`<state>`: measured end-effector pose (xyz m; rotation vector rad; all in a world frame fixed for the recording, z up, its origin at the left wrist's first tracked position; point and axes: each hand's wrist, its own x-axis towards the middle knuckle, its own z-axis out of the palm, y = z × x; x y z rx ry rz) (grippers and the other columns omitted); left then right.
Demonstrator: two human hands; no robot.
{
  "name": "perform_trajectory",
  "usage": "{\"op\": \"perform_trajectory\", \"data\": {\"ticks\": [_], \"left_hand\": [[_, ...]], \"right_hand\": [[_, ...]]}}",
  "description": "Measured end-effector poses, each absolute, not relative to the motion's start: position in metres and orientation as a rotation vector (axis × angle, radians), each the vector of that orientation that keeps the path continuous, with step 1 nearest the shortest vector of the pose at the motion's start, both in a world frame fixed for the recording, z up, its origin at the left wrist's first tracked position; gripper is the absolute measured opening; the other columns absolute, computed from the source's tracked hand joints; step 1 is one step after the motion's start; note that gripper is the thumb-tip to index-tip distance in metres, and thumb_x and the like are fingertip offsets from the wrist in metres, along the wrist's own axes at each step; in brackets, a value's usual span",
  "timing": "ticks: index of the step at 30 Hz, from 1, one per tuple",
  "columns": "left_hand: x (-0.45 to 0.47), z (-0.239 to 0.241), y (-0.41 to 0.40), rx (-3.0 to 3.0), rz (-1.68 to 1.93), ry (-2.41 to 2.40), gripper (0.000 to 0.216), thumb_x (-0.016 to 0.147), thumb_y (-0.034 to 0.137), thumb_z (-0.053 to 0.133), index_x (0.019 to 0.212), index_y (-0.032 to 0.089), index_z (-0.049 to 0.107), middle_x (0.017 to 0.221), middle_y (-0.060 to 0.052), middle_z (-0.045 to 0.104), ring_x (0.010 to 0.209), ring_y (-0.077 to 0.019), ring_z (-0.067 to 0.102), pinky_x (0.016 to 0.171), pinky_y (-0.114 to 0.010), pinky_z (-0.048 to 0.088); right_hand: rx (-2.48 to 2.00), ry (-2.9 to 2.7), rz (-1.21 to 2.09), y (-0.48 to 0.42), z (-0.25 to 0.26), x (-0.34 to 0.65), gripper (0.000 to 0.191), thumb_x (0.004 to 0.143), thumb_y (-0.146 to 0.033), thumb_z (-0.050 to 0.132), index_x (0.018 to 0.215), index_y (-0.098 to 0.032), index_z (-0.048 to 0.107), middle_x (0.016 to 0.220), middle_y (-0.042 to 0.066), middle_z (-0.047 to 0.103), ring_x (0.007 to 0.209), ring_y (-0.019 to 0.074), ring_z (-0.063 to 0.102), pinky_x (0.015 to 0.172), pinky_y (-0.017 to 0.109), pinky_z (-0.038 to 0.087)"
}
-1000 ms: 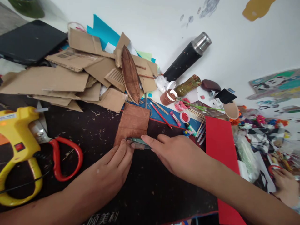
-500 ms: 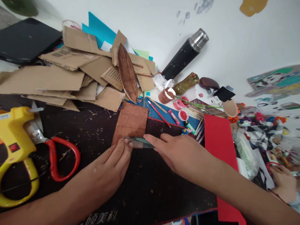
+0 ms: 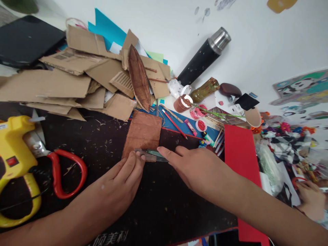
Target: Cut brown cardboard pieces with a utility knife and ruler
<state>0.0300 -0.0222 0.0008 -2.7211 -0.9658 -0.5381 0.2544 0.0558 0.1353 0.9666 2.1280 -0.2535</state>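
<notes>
A square of brown-painted cardboard (image 3: 144, 130) lies on the dark tabletop in front of me. Across its near edge runs a clear strip like a ruler (image 3: 151, 158). My left hand (image 3: 125, 174) has its fingers pressed together on the left end of that strip, holding it against the cardboard. From the right, my right hand (image 3: 191, 164) is closed around a slim greenish craft knife (image 3: 153, 153), forefinger stretched along it. Its tip points left, close to my left fingertips, and its exact contact with the cardboard is partly hidden.
Red-handled scissors (image 3: 69, 174) and a yellow glue gun (image 3: 16, 147) lie left. Cardboard pieces (image 3: 58, 83) and a brown boat-shaped piece (image 3: 139, 78) are piled behind. A black flask (image 3: 202, 58), paint pots (image 3: 183, 103) and red board (image 3: 239, 153) stand right. Another person's hand (image 3: 311, 198) shows far right.
Both hands, the strip and the cardboard keep nearly the same position. The view has shifted slightly; the other person's hand at far right has barely moved.
</notes>
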Motion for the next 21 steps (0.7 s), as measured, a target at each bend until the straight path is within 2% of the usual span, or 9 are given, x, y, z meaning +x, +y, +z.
{"op": "perform_trajectory", "data": {"ticks": [4, 8, 12, 21], "left_hand": [[0.031, -0.001, -0.022, -2.721, -0.549, -0.961, 0.059, 0.087, 0.002, 0.039, 0.138, -0.015, 0.063, 0.135, -0.031, 0.074, 0.126, -0.0405, 0.071, 0.105, -0.051, 0.059], [0.031, -0.001, -0.023, -2.725, -0.51, -0.99, 0.059, 0.086, 0.003, 0.041, 0.137, -0.009, 0.069, 0.136, -0.027, 0.076, 0.128, -0.0383, 0.071, 0.106, -0.048, 0.059], [0.03, -0.001, -0.024, -2.717, -0.48, -0.991, 0.059, 0.087, 0.005, 0.041, 0.136, -0.004, 0.073, 0.136, -0.024, 0.076, 0.129, -0.0359, 0.07, 0.108, -0.047, 0.059], [0.03, -0.001, -0.022, -2.73, -0.516, -0.986, 0.059, 0.088, 0.005, 0.042, 0.138, -0.008, 0.068, 0.138, -0.028, 0.074, 0.13, -0.0367, 0.069, 0.108, -0.047, 0.059]], "right_hand": [[0.979, 2.161, -0.267, 0.058, 0.137, 0.251, 0.08, 0.099, -0.01, 0.063, 0.174, -0.025, 0.04, 0.108, 0.009, 0.075, 0.067, 0.0194, 0.069, 0.051, 0.032, 0.025], [0.98, 2.234, -0.277, 0.058, 0.136, 0.255, 0.075, 0.101, -0.011, 0.062, 0.172, -0.024, 0.043, 0.111, 0.009, 0.076, 0.07, 0.0196, 0.07, 0.052, 0.032, 0.028], [1.004, 2.215, -0.258, 0.053, 0.133, 0.262, 0.078, 0.1, -0.011, 0.063, 0.173, -0.026, 0.04, 0.11, 0.009, 0.076, 0.068, 0.0195, 0.07, 0.052, 0.031, 0.029], [1.007, 2.21, -0.264, 0.049, 0.133, 0.267, 0.079, 0.101, -0.011, 0.063, 0.174, -0.026, 0.039, 0.112, 0.009, 0.075, 0.073, 0.0204, 0.073, 0.054, 0.032, 0.032]]}}
